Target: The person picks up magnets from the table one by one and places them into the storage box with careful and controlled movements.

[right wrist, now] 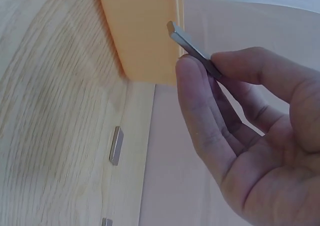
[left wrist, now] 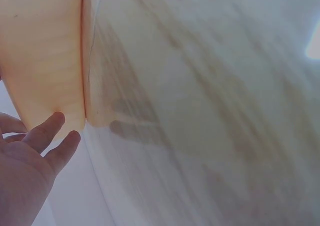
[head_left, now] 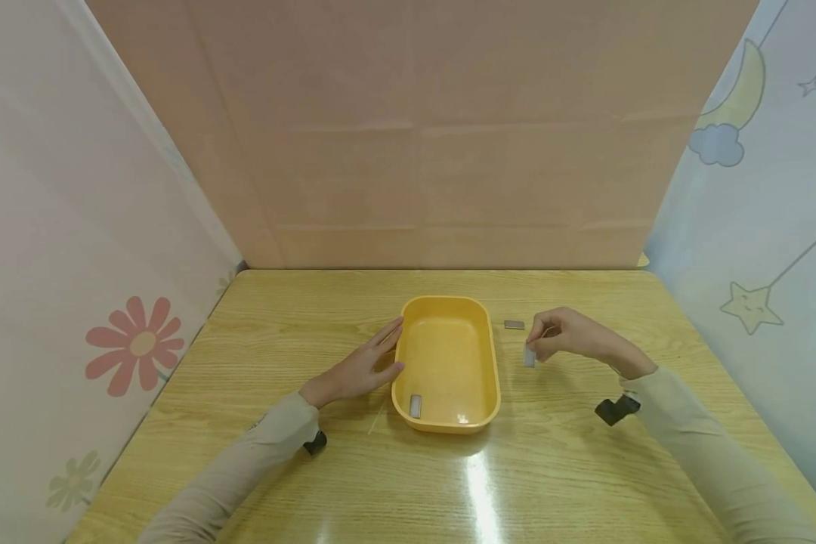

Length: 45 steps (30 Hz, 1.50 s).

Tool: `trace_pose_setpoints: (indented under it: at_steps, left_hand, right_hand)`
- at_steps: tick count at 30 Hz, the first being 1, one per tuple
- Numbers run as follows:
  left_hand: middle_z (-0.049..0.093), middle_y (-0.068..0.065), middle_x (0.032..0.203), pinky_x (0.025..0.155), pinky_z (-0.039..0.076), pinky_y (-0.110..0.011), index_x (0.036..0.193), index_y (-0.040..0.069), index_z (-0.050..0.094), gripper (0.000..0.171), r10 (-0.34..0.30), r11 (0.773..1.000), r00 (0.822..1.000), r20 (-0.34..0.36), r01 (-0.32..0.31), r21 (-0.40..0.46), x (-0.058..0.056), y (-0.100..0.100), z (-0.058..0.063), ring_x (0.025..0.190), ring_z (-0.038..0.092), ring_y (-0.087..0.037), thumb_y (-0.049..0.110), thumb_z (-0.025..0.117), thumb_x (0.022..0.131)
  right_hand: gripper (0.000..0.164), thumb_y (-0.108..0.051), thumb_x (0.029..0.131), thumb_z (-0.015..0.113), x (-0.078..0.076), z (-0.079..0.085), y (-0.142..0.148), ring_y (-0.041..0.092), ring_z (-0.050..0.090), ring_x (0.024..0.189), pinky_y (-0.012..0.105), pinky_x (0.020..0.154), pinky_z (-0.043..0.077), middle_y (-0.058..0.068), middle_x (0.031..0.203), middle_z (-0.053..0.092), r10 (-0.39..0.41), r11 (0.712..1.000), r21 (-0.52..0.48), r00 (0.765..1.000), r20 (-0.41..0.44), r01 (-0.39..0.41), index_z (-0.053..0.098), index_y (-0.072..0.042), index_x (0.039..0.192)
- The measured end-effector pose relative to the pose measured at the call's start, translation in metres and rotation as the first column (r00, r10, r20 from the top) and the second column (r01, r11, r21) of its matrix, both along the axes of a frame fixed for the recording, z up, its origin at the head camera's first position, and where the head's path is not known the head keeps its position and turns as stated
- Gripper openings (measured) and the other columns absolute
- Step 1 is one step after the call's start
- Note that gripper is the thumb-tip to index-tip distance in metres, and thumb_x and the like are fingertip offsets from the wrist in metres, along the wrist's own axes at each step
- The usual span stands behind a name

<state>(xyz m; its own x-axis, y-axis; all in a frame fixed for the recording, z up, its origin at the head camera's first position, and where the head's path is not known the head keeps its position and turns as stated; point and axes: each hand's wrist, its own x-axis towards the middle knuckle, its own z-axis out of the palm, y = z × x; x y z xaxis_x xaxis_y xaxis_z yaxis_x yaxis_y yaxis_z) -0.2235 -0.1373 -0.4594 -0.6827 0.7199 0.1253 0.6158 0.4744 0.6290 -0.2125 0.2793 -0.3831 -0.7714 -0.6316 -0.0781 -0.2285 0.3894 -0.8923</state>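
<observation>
Right of the yellow tub (head_left: 448, 361), the right-hand grip (head_left: 563, 333) pinches a metal bar (head_left: 530, 357); the left-hand grip (head_left: 362, 368), fingers extended, touches the tub. Another bar (head_left: 415, 406) lies inside, a third bar (head_left: 514, 325) on the surface (head_left: 299, 302).

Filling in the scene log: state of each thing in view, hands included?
yellow tub: upright, open-topped
silver piece in tub: inside, near-left corner
held silver piece: pinched, outside the tub
silver piece right of tub: lying on table
silver piece at right-wrist view's bottom edge: mostly cut off, full pose unclear
left hand: fingers extended against tub's left side
right hand: pinching held silver piece
</observation>
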Motion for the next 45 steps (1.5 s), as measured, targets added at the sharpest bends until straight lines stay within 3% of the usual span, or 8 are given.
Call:
trace_pose_setpoints:
  at_steps: [12,20,26,32,45]
  left_hand:
    - [-0.001,-0.007,0.166,0.114,0.025,-0.05,0.157,0.0,0.009,0.074,-0.012,1.0,1.0,-0.007,0.012,0.003,-0.001,0.0,0.001,0.149,0.012,-0.028,0.039,0.047,0.106]
    - [-0.001,-0.007,0.166,0.114,0.025,-0.05,0.157,0.001,0.009,0.075,-0.013,1.0,1.0,0.001,0.013,0.002,0.0,0.0,0.002,0.149,0.012,-0.028,0.039,0.047,0.106]
    - [-0.002,-0.004,0.166,0.114,0.025,-0.05,0.157,0.001,0.01,0.075,-0.008,1.0,1.0,0.006,0.008,-0.001,0.001,0.0,0.002,0.149,0.011,-0.028,0.04,0.046,0.105]
    - [-0.001,-0.005,0.166,0.113,0.027,-0.052,0.157,0.001,0.01,0.074,0.0,1.0,1.0,-0.011,-0.001,-0.017,0.0,0.0,0.0,0.148,0.013,-0.029,0.039,0.047,0.106]
    - [-0.001,-0.007,0.166,0.113,0.026,-0.052,0.157,0.001,0.009,0.073,0.004,1.0,1.0,-0.005,-0.004,-0.009,0.001,0.0,0.002,0.148,0.014,-0.03,0.036,0.048,0.106]
  right_hand:
    - [0.01,-0.001,0.097,0.06,0.004,0.006,-0.013,0.031,0.068,0.083,0.04,0.077,0.057,0.021,0.096,0.069,0.051,0.998,-0.022,0.999,0.016,-0.051,0.064,0.009,0.097]
    - [0.008,0.004,0.095,0.06,0.005,0.008,-0.024,0.028,0.069,0.081,0.039,0.075,0.058,0.023,0.092,0.069,0.132,0.988,-0.078,0.991,0.008,-0.131,0.062,0.013,0.096]
    - [0.01,0.005,0.094,0.06,0.007,0.006,-0.036,0.038,0.068,0.081,0.045,0.076,0.057,0.027,0.093,0.066,0.173,0.98,-0.105,0.985,0.016,-0.171,0.06,0.013,0.099]
    - [0.02,0.004,0.095,0.059,0.007,0.004,-0.041,0.029,0.067,0.08,0.042,0.075,0.058,0.024,0.096,0.065,0.169,0.984,-0.064,0.986,0.008,-0.168,0.062,0.016,0.111]
    - [0.018,-0.001,0.095,0.062,0.006,0.006,-0.05,0.028,0.068,0.079,0.039,0.076,0.057,0.018,0.097,0.069,0.155,0.988,-0.015,0.988,0.007,-0.155,0.066,0.014,0.106]
